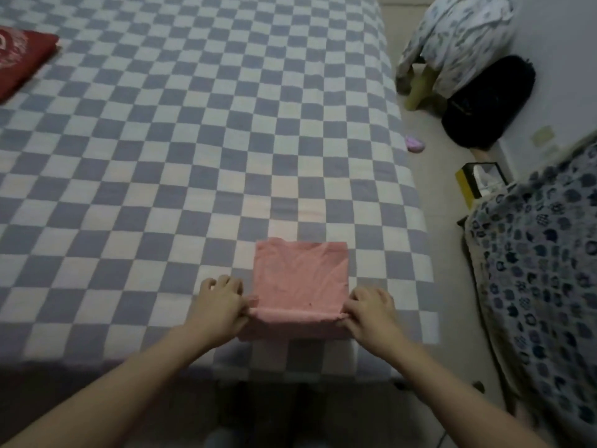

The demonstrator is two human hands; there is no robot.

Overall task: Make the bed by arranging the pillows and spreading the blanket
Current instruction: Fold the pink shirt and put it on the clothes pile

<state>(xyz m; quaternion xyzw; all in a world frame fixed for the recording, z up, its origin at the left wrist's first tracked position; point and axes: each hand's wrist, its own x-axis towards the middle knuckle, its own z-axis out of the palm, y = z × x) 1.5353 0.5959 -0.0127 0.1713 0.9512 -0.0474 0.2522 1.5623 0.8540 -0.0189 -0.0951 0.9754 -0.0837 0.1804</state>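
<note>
- The left hand (223,305) and the right hand (371,310) sit at the near edge of the bed (193,156), one at each end of a raised fold in a folded pink cloth (300,279). It is probably a small blanket or a pillowcase, though which cannot be told.
- Each hand's fingers (353,313) are curled and pinch an end of that fold, lifting it into a ridge above the layers beneath.
- The cloth looks thin, soft and light. It creases easily and has no stiffness, so I judge it will sag between the hands unless it is held taut at both ends.
- The best hold seems to be the two outer corners of the top layer, pinched as now, so the layers open evenly and do not bunch.
- The blue-and-white checked bed cover (145,205) lies flat and smooth beneath the cloth. It may drag a little under sliding fabric.
- At the far left edge lies a red pillow (22,59), well apart from the hands. It looks soft and flat.
- Right of the bed, on the floor, stand a stool draped with patterned fabric (458,37) and a black bag (487,101).
</note>
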